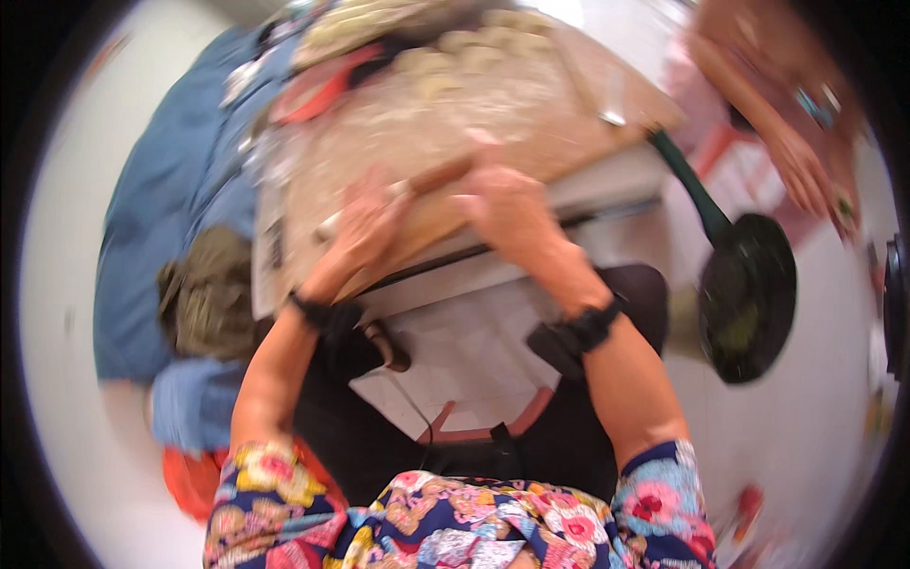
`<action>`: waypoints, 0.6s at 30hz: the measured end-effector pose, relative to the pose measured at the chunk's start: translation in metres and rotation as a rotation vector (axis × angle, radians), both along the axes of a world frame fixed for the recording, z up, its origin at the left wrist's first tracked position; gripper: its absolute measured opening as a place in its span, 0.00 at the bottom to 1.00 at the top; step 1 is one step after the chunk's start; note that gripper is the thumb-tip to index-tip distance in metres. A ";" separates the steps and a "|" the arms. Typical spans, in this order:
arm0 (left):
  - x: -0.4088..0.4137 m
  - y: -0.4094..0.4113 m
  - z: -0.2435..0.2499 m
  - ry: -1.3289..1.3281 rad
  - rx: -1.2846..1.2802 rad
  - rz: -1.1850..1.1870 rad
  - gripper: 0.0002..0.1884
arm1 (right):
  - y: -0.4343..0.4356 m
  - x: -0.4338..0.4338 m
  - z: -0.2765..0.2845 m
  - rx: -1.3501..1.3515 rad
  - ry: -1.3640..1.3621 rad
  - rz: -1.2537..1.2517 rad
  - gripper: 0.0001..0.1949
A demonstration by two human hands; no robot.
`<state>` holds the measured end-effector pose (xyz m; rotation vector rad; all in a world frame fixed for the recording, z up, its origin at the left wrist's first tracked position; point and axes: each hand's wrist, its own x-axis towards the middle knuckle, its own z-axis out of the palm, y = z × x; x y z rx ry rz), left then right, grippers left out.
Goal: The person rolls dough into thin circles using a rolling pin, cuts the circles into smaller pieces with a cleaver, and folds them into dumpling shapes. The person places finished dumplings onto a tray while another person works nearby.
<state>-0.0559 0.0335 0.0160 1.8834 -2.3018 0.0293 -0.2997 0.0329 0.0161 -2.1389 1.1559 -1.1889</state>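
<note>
A floured wooden board lies in front of me, and both my hands are over its near edge. My right hand is closed around the right part of a thin wooden rolling pin. My left hand lies at the pin's left part, fingers stretched forward, with a bit of pale dough beside it; blur hides whether it grips. Several pale dough pieces sit at the board's far side. Flour is spread over the middle.
A metal-looking utensil lies on the board's right. A dark pan with a green handle stands at right, near another person's hand. A red-rimmed item lies far left. Folded cloths and blue fabric are at left.
</note>
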 end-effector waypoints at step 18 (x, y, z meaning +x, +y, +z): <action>0.005 0.041 -0.016 -0.017 -0.208 -0.061 0.39 | 0.010 0.025 0.002 0.146 -0.113 0.068 0.35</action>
